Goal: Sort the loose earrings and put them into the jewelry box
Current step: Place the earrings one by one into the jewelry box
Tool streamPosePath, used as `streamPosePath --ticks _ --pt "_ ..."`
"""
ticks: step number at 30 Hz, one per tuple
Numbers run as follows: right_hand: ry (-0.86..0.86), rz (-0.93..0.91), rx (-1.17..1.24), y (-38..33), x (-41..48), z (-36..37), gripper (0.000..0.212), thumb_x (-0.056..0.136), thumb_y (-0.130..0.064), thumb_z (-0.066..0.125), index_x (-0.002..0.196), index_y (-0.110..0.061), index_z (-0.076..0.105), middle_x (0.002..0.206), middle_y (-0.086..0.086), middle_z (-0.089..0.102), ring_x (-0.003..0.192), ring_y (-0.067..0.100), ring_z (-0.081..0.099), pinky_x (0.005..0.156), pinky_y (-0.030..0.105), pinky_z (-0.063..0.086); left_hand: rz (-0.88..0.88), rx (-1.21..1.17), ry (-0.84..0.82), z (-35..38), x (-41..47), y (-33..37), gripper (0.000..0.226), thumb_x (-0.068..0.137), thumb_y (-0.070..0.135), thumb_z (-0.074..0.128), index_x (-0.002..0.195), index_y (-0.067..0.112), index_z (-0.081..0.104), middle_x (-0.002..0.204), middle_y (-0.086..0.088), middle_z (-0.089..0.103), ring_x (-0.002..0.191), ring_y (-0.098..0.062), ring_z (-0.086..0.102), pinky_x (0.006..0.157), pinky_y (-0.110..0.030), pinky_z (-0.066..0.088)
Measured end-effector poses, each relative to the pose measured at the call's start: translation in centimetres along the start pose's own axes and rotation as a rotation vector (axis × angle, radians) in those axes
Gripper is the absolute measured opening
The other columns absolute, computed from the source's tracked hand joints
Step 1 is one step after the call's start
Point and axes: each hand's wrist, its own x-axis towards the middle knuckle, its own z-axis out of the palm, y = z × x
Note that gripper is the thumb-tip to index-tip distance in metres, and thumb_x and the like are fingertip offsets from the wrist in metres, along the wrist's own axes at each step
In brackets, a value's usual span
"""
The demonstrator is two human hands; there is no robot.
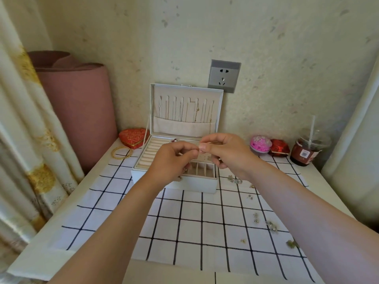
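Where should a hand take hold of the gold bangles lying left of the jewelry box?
Pinch the near rim of the gold bangles from above, thumb inside the ring. They lie flat as thin hoops, so nothing stands up to wrap; the red heart box crowds the far-right edge.

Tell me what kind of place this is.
Likely a bedroom corner at home: a curtain at the left, a wall socket, and an open jewelry box on a cloth-covered table.

My bench (41, 249) carries a checked cloth (190, 222) bearing the jewelry box (194, 184) and loose earrings (255, 217), beside a heart box (133, 138), gold bangles (122, 159) and a drink cup (307, 152).
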Motion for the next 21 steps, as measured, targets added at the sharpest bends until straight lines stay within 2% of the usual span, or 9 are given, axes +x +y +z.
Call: streamPosePath --ticks 3,8,11,13,16,19,21 --pt "-0.032 -0.016 0.016 -0.2 1.3 1.0 0.007 0.086 -0.013 0.076 0.092 -0.013 0.073 0.074 0.006 0.071 0.044 0.014 0.041 0.040 0.020 0.029 -0.011 -0.033 0.032 -1.0 0.7 -0.2 0.011 0.091 0.017 0.069 0.099 0.022 0.075 0.083 -0.011 0.068 0.061 -0.013 0.063 0.058 -0.024 0.052" --pt "-0.021 -0.040 -0.014 -0.9 3.3 2.2 0.007 0.087 -0.018 0.076 0.093 -0.016 0.077 0.080 0.005 0.074 0.046 0.014 0.041 0.042 0.022 0.029 -0.033 -0.052 0.073 -2.3 2.1 -0.4 0.010 0.093 0.019 0.066 0.098 0.015 0.074 0.083 -0.003 0.068 0.059 -0.010 0.063 0.052 -0.021 0.050" --pt "-0.003 -0.098 -0.037 -1.3 4.4 3.1 0.007 0.088 -0.017 0.075 0.094 -0.016 0.078 0.081 0.007 0.075 0.045 0.014 0.042 0.041 0.022 0.032 -0.044 -0.050 0.122 -3.0 2.9 -0.5 0.013 0.093 0.024 0.066 0.096 0.013 0.073 0.090 -0.013 0.069 0.057 -0.010 0.062 0.049 -0.021 0.048" --pt "-0.018 -0.146 -0.090 -1.5 5.0 3.5 0.011 0.088 -0.019 0.075 0.097 -0.014 0.078 0.076 0.004 0.075 0.046 0.014 0.044 0.042 0.023 0.035 -0.034 -0.032 0.150 -3.6 3.5 -0.7 0.015 0.093 0.025 0.067 0.095 0.011 0.072 0.092 -0.016 0.069 0.057 -0.012 0.061 0.047 -0.019 0.046" --pt "-0.033 -0.191 -0.211 -1.7 5.8 3.7 0.020 0.082 -0.015 0.081 0.102 -0.012 0.078 0.053 -0.004 0.064 0.044 0.010 0.045 0.044 0.021 0.038 0.002 0.024 0.175 -4.5 4.1 -1.0 0.014 0.093 0.023 0.067 0.094 0.011 0.073 0.088 -0.014 0.070 0.055 -0.010 0.061 0.047 -0.015 0.044" --pt "-0.006 -0.256 -0.322 -1.5 6.5 3.9 0.015 0.083 -0.013 0.079 0.098 -0.014 0.079 0.051 -0.015 0.064 0.043 0.006 0.046 0.047 0.017 0.043 0.018 0.075 0.167 -5.1 4.5 -1.5 0.012 0.091 0.024 0.070 0.093 0.013 0.074 0.084 -0.009 0.071 0.055 -0.009 0.061 0.050 -0.014 0.045" --pt "-0.026 -0.302 -0.393 -1.0 7.0 4.1 0.009 0.086 -0.015 0.077 0.093 -0.020 0.079 0.055 -0.018 0.067 0.043 0.003 0.049 0.050 0.017 0.046 0.014 0.102 0.156 -5.2 4.6 -2.1 0.012 0.090 0.026 0.071 0.093 0.014 0.074 0.081 -0.004 0.071 0.056 -0.011 0.062 0.056 -0.019 0.051"
